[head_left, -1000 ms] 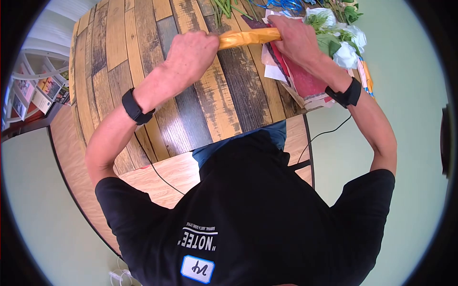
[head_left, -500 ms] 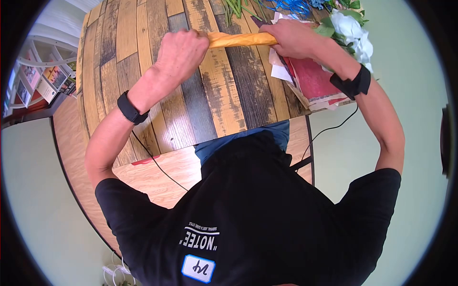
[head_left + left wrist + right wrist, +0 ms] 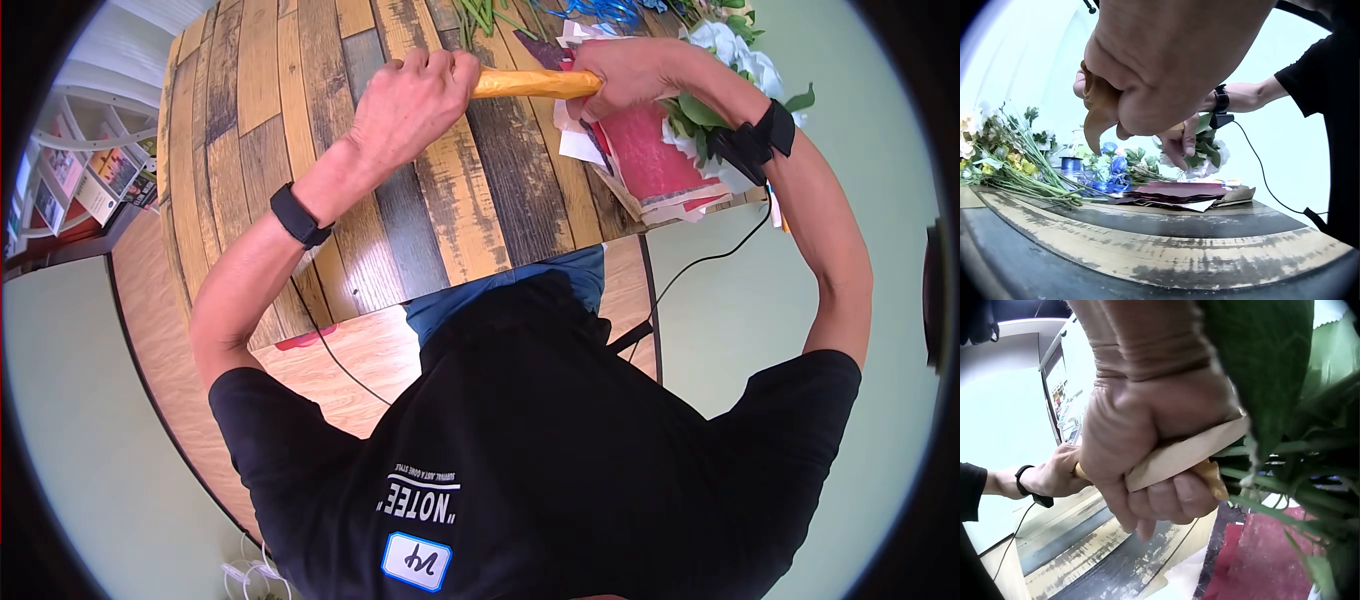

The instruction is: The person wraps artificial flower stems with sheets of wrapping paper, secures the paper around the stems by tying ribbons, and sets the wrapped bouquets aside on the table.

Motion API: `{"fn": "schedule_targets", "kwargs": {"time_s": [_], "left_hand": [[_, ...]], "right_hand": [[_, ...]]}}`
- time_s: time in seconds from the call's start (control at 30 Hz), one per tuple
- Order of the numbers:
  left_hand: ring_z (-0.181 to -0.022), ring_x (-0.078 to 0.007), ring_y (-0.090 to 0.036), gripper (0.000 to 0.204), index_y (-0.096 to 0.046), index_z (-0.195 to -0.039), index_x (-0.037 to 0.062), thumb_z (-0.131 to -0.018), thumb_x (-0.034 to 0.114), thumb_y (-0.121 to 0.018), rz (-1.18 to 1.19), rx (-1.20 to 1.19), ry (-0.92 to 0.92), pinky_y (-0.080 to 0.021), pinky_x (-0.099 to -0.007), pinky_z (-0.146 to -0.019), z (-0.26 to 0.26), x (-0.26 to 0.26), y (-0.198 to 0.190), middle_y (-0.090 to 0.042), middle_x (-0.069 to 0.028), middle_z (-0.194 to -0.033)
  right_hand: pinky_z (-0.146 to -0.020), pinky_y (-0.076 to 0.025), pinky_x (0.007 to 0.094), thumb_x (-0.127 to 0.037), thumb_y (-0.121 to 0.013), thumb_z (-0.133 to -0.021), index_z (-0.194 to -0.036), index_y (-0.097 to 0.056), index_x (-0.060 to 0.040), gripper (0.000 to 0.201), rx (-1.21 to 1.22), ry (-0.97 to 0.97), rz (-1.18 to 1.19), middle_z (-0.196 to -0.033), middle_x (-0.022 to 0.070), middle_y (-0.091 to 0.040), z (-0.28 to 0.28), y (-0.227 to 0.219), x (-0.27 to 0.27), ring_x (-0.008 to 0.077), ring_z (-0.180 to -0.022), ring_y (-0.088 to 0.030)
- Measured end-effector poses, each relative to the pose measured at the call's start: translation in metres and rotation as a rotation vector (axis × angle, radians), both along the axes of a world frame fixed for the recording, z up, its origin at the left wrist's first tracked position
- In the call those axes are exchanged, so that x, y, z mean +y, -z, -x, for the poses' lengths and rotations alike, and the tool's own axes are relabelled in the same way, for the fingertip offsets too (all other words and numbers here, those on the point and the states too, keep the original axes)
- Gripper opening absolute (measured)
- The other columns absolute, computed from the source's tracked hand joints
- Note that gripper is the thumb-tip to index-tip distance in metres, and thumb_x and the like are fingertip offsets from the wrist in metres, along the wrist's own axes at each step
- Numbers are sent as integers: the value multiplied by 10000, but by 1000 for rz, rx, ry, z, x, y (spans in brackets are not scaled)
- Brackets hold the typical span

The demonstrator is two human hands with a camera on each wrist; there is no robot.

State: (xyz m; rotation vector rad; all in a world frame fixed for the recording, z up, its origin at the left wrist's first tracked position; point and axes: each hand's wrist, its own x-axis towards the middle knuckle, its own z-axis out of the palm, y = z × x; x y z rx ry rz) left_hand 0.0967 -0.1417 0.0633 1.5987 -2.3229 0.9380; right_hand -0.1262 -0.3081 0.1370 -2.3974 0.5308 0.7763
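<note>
Between my two hands stretches a long, narrow roll of orange paper (image 3: 532,83), twisted tight. My left hand (image 3: 415,105) grips its left end, and a loose flap of the paper (image 3: 1102,106) hangs from that fist in the left wrist view. My right hand (image 3: 628,75) curls round the other end. In the right wrist view, a flat tan strip (image 3: 1191,450) crosses that fist above the curled fingers. Green stems (image 3: 1260,481) and a large leaf (image 3: 1260,356) reach out beside it. White flowers (image 3: 735,50) lie beyond and under my right forearm.
Red and pale wrapping sheets (image 3: 655,160) are stacked at the table's right edge, below my right hand. Cut green stems (image 3: 480,18) and blue ribbon (image 3: 600,10) lie at the far side. Cables (image 3: 715,250) run from both wrist bands.
Both hands shifted a little left, then back right with the orange paper between them. My right hand has turned, so its thumb side now shows, and the white flowers have swung round its forearm.
</note>
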Motion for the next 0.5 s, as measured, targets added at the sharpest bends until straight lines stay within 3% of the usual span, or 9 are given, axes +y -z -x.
{"fn": "schedule_targets", "kwargs": {"time_s": [0.07,0.13,0.2,0.27,0.33,0.43,0.5], "left_hand": [[-689,-173,-668,204,-565,-1009,26,-868,145,-653,-35,-2,18,-549,-298,-523,1,-3,-1,-612,-43,-747],[-685,-177,-683,189,-566,-1002,30,-874,143,-647,-72,-5,34,-552,-307,-518,0,-7,-3,-623,-56,-727],[-693,-246,-710,185,-574,-1011,14,-878,125,-637,-334,126,18,-568,-364,-545,-1,-14,-3,-644,-112,-696],[-677,-271,-695,173,-573,-1006,13,-897,130,-640,-404,186,14,-552,-381,-556,-3,-20,-1,-629,-119,-683],[-662,-296,-680,165,-572,-1001,12,-915,135,-643,-473,244,9,-537,-398,-566,-4,-23,-3,-613,-127,-671],[-712,-334,-692,228,-616,-1032,-20,-930,179,-661,-631,400,83,-537,-444,-633,-4,-27,-17,-648,-160,-694],[-767,-351,-693,186,-679,-1014,2,-940,171,-660,-942,551,-28,-545,-466,-702,0,-27,-33,-676,-179,-758]], "right_hand": [[-696,-493,364,-203,-748,-834,-1013,-711,15,284,20,17,-46,-762,88,-672,4,-1,1,226,-735,-652],[-598,-472,333,-182,-751,-819,-1001,-700,36,288,56,95,-19,-753,70,-663,7,-5,5,202,-614,-602],[-589,-478,338,-192,-749,-823,-1024,-698,27,302,66,120,6,-747,76,-663,7,-10,7,206,-613,-612],[-580,-485,343,-203,-748,-826,-1048,-697,19,318,77,144,30,-741,82,-664,10,-4,3,209,-611,-621],[-773,-512,396,-296,-784,-826,-1076,-681,-13,391,-133,70,259,-854,120,-683,13,11,-3,282,-811,-666],[-787,-511,431,-320,-754,-850,-1043,-677,-11,373,-272,83,444,-880,164,-682,17,16,10,338,-846,-663],[-751,-530,438,-323,-751,-840,-1015,-699,-4,367,-324,59,514,-835,182,-691,19,36,8,352,-798,-679]]}}
